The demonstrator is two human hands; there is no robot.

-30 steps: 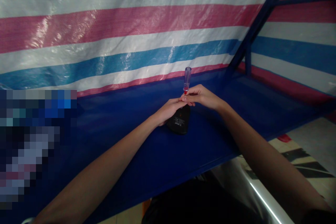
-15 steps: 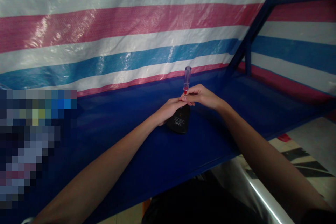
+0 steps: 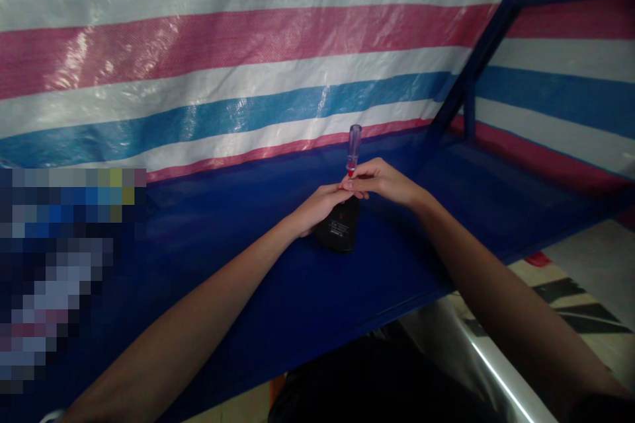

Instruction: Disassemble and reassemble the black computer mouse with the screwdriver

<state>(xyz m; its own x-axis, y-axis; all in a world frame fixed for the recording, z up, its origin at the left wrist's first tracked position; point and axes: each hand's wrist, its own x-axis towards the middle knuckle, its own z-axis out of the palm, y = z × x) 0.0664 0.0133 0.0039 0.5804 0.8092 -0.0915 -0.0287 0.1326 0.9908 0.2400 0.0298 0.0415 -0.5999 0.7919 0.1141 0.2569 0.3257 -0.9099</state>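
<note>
A screwdriver (image 3: 354,145) with a clear handle and a red collar stands nearly upright. The fingers of my right hand (image 3: 380,180) pinch together around its shaft just below the handle; its tip is hidden by the fingers. Beneath lies a black rounded device (image 3: 340,228) with small white print on its upper face, possibly the underside of a computer mouse. My left hand (image 3: 320,206) is closed over the device's far left part, and its fingertips meet those of my right hand. The device rests on the blue table surface (image 3: 258,277).
Behind the table hangs a striped plastic sheet (image 3: 238,33). A dark blue frame post (image 3: 489,46) slants up at the right. Something blurred into blocks (image 3: 64,277) covers the left side. A shiny metal surface (image 3: 476,357) shows below the table's front edge.
Both hands, the screwdriver and the black device stay almost exactly where they were. Only the blocked-out area at the left shows a shift in its colours.
</note>
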